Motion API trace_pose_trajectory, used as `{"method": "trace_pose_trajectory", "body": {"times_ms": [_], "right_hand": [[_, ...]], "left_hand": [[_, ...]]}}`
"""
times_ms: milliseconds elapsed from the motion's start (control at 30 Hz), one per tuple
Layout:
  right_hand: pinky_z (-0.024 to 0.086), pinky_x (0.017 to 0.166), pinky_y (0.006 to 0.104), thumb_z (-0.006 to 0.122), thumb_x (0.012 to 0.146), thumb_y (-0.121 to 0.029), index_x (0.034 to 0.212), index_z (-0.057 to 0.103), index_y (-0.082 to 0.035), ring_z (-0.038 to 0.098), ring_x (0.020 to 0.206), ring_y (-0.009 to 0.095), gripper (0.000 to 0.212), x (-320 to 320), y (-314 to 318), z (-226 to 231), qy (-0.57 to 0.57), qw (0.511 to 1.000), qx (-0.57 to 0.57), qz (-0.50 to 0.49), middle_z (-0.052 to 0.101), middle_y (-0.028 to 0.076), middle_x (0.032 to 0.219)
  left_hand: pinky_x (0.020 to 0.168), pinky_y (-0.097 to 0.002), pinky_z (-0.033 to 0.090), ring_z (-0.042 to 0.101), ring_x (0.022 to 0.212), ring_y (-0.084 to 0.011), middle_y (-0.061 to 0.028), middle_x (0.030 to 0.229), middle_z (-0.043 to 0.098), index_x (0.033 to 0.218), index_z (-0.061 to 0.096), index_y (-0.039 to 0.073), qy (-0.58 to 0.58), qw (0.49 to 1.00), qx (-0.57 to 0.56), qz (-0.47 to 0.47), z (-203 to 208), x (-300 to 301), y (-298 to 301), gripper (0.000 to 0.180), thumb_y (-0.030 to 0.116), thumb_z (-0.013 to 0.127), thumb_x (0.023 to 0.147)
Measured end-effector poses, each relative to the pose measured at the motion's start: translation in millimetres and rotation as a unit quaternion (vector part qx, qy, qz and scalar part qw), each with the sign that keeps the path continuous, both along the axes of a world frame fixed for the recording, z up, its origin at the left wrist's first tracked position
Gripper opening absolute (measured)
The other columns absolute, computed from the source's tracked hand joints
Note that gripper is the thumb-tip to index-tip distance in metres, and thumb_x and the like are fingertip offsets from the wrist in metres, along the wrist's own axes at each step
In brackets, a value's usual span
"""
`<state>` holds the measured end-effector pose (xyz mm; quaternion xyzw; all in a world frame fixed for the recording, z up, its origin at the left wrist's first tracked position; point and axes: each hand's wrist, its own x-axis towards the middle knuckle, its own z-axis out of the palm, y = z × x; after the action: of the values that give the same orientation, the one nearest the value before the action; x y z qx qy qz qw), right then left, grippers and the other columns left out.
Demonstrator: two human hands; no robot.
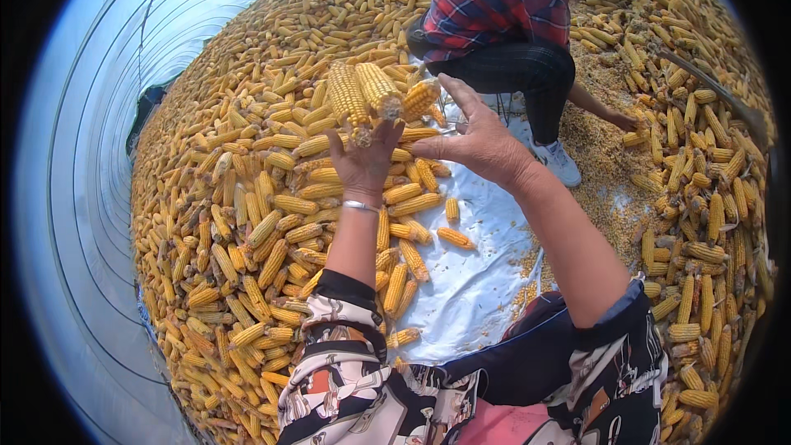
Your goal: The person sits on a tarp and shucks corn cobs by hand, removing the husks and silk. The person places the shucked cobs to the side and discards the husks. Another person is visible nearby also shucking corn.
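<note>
From the head view, two pale-yellow cobs, the left cob (345,97) and the middle cob (378,89), sit at the far side of my left hand (366,166), right by the fingertips, so that hand's clearly the nearer one to both. Can't tell if my fingers are really closed on them or just under them. My right hand (484,147) is open, thumb and fingers spread, and a more orange cob (421,99) lies just far-left of it, between my two hands; can't say if it touches a fingertip. As for pointing, the left pair run mostly near to far, blunt butt ends toward me, far ends leaning a bit left. The orange one slants the other way, near-left to far-right. Behind it all, the big corn heap (239,222).
</note>
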<state>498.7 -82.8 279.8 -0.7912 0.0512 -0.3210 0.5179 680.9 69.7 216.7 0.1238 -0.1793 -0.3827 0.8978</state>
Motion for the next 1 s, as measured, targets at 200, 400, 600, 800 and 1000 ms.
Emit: {"method": "trace_pose_trajectory", "body": {"times_ms": [200,400,600,800,1000], "right_hand": [[0.043,0.104,0.0357,0.082,0.07,-0.037,0.131,0.052,0.002,0.056,0.119,0.028,0.078,-95.2,-27.2,4.9,0.109,0.993,-0.046,-0.031,0.059,0.02,0.124],[0.049,0.085,0.0334,0.076,0.077,-0.029,0.126,0.056,0.003,0.061,0.098,0.02,0.063,-412.9,-47.9,-119.9,0.282,0.838,0.223,-0.411,0.063,0.014,0.113],[0.047,0.072,0.0308,0.071,0.083,-0.027,0.123,0.056,-0.002,0.063,0.09,0.015,0.049,-604.6,57.1,-158.7,0.292,0.687,0.337,-0.574,0.064,0.006,0.103],[0.048,0.068,0.028,0.073,0.081,-0.023,0.115,0.06,0.002,0.061,0.084,0.013,0.044,-644.4,81.6,-189.0,0.165,0.761,0.31,-0.545,0.064,0.005,0.097],[0.047,0.068,0.0287,0.073,0.08,-0.026,0.109,0.062,-0.004,0.061,0.081,0.01,0.038,-640.2,83.0,-175.0,0.238,0.763,0.323,-0.508,0.065,0.002,0.094]], "left_hand": [[0.101,-0.0438,0.048,0.051,0.123,-0.0306,-0.0188,0.145,0.037,0.144,0.027,0.003,-0.08,0.91,0.287,0.288,5.4,77.5,140.2,0.065,0.035,0.055,0.096],[0.094,-0.0403,0.045,0.06,0.096,-0.0189,-0.0024,0.106,0.062,0.114,0.057,0.01,0.094,0.702,0.705,0.027,-223.7,-87.3,178.1,0.027,0.03,0.052,0.097],[0.078,-0.0345,0.049,0.062,0.084,-0.0171,-0.0034,0.1,0.065,0.114,0.058,0.005,-0.087,0.758,0.612,-0.206,-240.6,-163.4,114.5,0.026,0.022,0.058,0.094],[0.068,-0.0285,0.053,0.064,0.086,-0.0162,-0.0102,0.109,0.065,0.125,0.055,0.0,-0.307,0.745,0.565,-0.178,-108.4,-174.8,14.9,0.041,0.022,0.063,0.092],[0.073,-0.0301,0.051,0.062,0.089,-0.0171,-0.0098,0.11,0.064,0.126,0.055,0.0,-0.388,0.755,0.499,-0.171,-36.2,-207.8,-43.4,0.044,0.022,0.065,0.09]]}}
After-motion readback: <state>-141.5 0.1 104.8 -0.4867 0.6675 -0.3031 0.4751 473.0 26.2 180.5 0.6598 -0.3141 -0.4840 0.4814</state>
